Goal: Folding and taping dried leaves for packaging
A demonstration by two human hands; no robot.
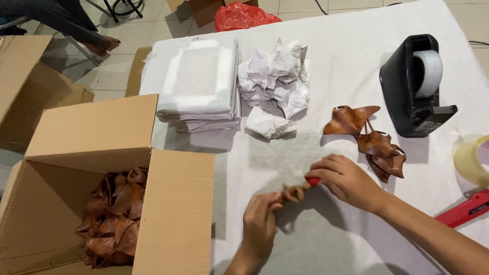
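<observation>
I see my left hand (261, 219) pinching a small brown wooden piece (294, 193) on the white table cover (326, 153), while my right hand (345, 181) grips a red-tipped tool (313, 181) touching that piece. Three more carved brown pieces (374, 140) lie just beyond my right hand, near the black tape dispenser (415, 86). The open cardboard box (102, 193) at left holds many more.

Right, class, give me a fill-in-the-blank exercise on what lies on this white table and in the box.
1. The left hand and right hand hold a small ___ carving between them.
2. The black tape dispenser stands on the ___ cloth.
3. The open ___ box holds more brown carvings.

Missing words: brown; white; cardboard
</observation>
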